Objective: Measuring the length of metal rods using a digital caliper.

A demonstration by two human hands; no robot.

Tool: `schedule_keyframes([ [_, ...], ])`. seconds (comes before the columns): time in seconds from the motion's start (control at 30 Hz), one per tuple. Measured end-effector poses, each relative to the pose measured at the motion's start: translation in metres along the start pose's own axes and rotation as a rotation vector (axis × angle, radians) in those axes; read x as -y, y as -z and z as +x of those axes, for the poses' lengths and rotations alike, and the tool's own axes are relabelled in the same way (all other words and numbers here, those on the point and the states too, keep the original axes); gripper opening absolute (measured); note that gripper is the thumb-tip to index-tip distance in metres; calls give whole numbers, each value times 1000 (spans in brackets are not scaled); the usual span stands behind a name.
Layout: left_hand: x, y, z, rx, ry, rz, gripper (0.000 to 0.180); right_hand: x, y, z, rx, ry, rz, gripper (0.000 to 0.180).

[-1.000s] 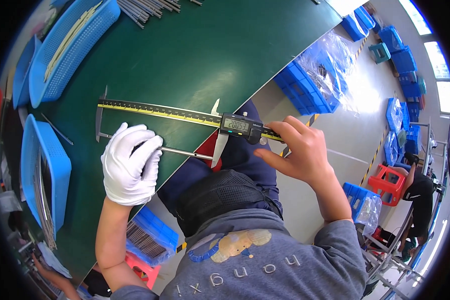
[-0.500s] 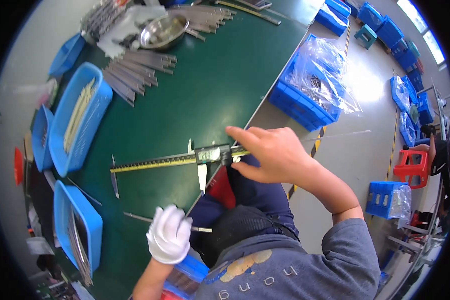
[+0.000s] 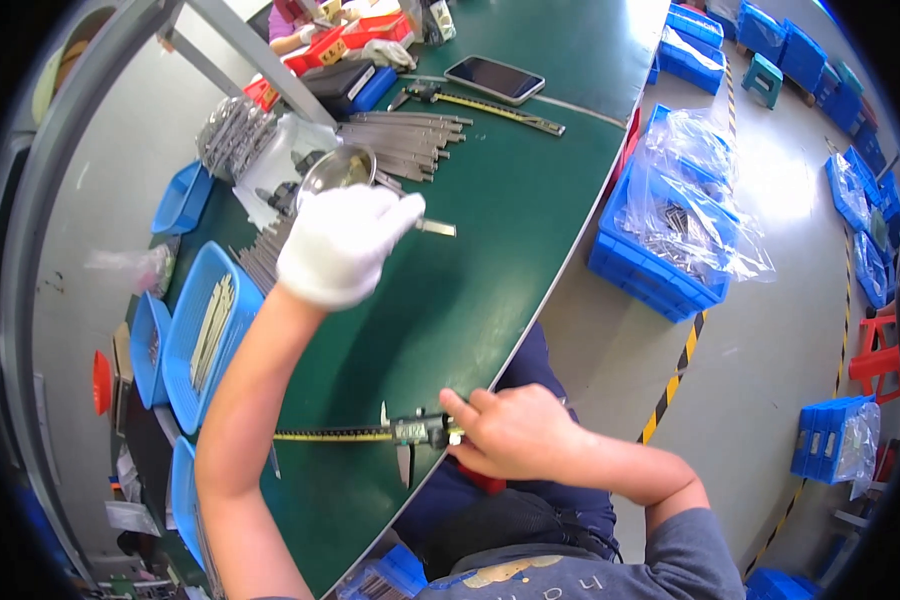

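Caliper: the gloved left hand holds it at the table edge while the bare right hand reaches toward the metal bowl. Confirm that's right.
Hands are swapped. The head view shows the bare right hand holding the caliper at the table edge, and the gloved left hand reaching toward the metal bowl.

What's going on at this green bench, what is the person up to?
A person works at a green table. The right hand, bare, holds a digital caliper near the table's edge. The left hand, in a white glove, reaches out holding a thin metal rod near a pile of similar rods. Blue trays lie at the left.
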State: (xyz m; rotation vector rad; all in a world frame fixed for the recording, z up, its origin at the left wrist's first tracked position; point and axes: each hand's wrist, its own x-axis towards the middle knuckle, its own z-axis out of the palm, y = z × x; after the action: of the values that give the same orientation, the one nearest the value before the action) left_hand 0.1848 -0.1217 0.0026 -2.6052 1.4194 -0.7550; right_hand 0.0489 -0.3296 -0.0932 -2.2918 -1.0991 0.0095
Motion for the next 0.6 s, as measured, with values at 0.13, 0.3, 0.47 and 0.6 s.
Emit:
schedule_keyframes([
  [0.13,71,-64,25,56,-9,141,25,6,-5,-4,-44,23,9,51],
  [0.3,101,-104,30,315,306,167,23,5,-6,-11,-50,36,16,51],
  [0.47,83,-58,16,276,357,171,21,2,2,-12,-45,34,9,51],
  [0.6,75,29,-71,231,354,308,21,0,10,3,43,-54,-6,54],
])
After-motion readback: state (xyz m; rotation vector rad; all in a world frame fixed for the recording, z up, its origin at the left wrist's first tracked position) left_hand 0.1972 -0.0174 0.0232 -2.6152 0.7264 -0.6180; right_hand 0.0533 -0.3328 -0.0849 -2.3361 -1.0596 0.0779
